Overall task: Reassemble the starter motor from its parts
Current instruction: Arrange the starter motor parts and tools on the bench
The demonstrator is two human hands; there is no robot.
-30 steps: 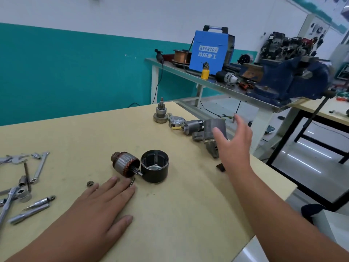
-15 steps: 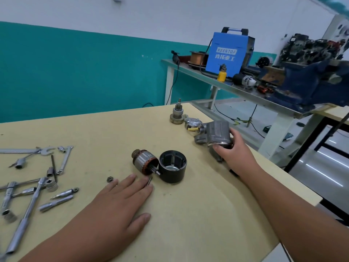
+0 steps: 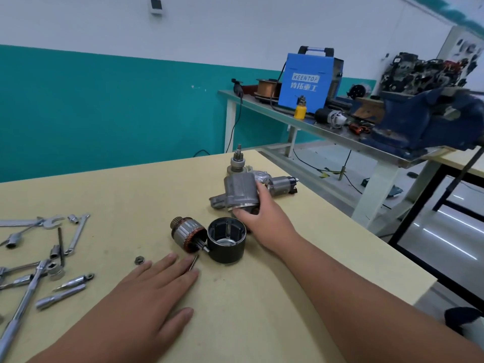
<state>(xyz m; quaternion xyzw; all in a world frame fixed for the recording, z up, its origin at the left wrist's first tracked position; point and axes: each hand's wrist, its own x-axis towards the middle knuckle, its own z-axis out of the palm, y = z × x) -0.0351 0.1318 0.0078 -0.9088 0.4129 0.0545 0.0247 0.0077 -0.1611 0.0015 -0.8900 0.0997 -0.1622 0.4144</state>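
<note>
My right hand (image 3: 264,218) grips the grey cast drive housing (image 3: 239,193), held just above the table behind the other parts. The black field frame (image 3: 227,239) stands open end up at the middle of the table, and the armature (image 3: 187,233) with copper windings lies against its left side. My left hand (image 3: 157,289) rests flat on the table in front of the armature, fingers straight. Behind the housing stand the pinion drive gear (image 3: 237,162) and the solenoid (image 3: 281,185). A thin bolt (image 3: 193,262) and a nut (image 3: 139,260) lie by my left fingertips.
Wrenches, sockets and a ratchet (image 3: 39,258) are scattered on the left of the yellow table (image 3: 262,310). The table's right edge is close to my right arm. A metal bench behind carries a blue welder (image 3: 309,79) and a blue vise (image 3: 432,119).
My right hand reached out, closed on the drive housing and has drawn it left and toward the field frame. My left hand stayed flat on the table.
</note>
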